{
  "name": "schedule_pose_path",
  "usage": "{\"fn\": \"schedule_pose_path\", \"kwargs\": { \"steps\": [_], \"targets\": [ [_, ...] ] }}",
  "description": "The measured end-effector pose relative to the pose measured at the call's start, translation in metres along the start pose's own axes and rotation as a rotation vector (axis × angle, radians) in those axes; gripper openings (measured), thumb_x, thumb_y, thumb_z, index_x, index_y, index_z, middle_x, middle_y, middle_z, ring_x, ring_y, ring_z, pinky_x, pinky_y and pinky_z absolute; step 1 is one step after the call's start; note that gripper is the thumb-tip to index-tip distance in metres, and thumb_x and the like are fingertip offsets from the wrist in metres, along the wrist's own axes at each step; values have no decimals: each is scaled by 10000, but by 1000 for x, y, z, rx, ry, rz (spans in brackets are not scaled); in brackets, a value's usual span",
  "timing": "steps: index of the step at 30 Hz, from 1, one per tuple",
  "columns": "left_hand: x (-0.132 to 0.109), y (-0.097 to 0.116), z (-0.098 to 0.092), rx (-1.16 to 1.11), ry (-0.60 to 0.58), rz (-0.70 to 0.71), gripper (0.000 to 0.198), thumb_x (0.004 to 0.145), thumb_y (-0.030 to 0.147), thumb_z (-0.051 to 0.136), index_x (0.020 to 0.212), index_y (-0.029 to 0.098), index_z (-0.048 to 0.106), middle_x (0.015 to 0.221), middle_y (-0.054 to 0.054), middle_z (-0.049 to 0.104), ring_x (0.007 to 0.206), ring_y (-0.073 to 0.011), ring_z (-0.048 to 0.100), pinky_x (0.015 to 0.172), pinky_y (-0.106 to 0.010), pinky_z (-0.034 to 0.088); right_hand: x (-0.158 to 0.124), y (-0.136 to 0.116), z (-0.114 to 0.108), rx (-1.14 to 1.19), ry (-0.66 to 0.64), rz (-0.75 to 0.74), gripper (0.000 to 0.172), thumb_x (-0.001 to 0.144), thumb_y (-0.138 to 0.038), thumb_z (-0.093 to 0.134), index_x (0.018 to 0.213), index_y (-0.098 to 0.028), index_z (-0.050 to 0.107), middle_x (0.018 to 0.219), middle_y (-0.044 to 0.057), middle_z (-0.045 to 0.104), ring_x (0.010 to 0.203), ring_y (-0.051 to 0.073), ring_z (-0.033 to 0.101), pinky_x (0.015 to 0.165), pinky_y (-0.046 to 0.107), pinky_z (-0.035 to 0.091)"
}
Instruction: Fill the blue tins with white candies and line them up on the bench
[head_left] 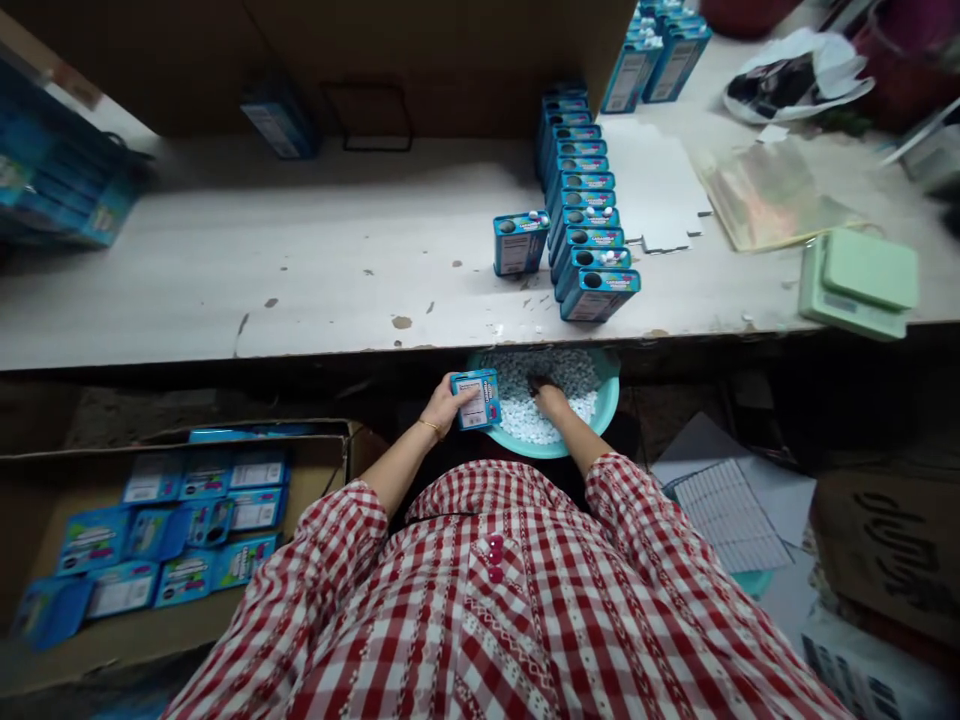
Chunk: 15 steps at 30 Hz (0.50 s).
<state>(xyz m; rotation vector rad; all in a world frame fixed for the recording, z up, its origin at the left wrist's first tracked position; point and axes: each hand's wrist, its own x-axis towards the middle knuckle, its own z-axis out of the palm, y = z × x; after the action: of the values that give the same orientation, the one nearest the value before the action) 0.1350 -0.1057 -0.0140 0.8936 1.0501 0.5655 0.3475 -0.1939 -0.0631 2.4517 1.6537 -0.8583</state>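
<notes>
My left hand [444,404] grips a small blue printed box [476,400] by its left side, at the left rim of a turquoise basin [609,402]. White pellets [525,415] fill the basin, which sits at my lap below the table edge. Into these pellets reaches my right hand [551,400]; its fingers are partly hidden and a dark patch shows at their tips. On the table ahead stands a row of similar blue boxes [600,295] with dark round openings on top. A single box [520,243] stands left of the row; some tops carry white pellets.
A carton [315,560] at the left holds several flat blue boxes [124,590]. On the table's right are a pale green scale [862,280], clear plastic bags [787,195] and white sheets [652,185]. A large cardboard box [450,60] stands at the back.
</notes>
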Motion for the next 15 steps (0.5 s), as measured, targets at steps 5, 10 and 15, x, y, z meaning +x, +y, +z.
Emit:
{"fn": "schedule_pose_path", "kwargs": {
  "steps": [5, 10, 15],
  "targets": [
    [-5, 6, -6, 70, -6, 64, 573, 500, 372, 797, 933, 169, 482, 826, 0, 596, 761, -150, 593, 767, -334, 487, -6, 10, 5, 460, 48, -109, 286, 788, -149, 512, 1015, -77, 670, 951, 103, 697, 888, 216, 629, 815, 280, 474],
    [-9, 16, 1, 414, 34, 310, 530, 537, 369, 760, 964, 177, 511, 818, 11, 574, 752, -141, 558, 738, -281, 459, -38, 43, -23, 613, 123, -160, 363, 743, -157, 555, 1096, -149, 639, 1103, 74, 663, 1031, 211, 596, 926, 338, 440],
    [1, 14, 28, 659, -55, 461, 437, 605, 297, 717, 982, 175, 533, 846, -4, 596, 783, -161, 565, 770, -291, 448, -71, 54, -74, 617, 109, -287, 369, 759, -178, 547, 1117, -164, 634, 1138, 67, 647, 1060, 215, 581, 945, 344, 423]
  ]
}}
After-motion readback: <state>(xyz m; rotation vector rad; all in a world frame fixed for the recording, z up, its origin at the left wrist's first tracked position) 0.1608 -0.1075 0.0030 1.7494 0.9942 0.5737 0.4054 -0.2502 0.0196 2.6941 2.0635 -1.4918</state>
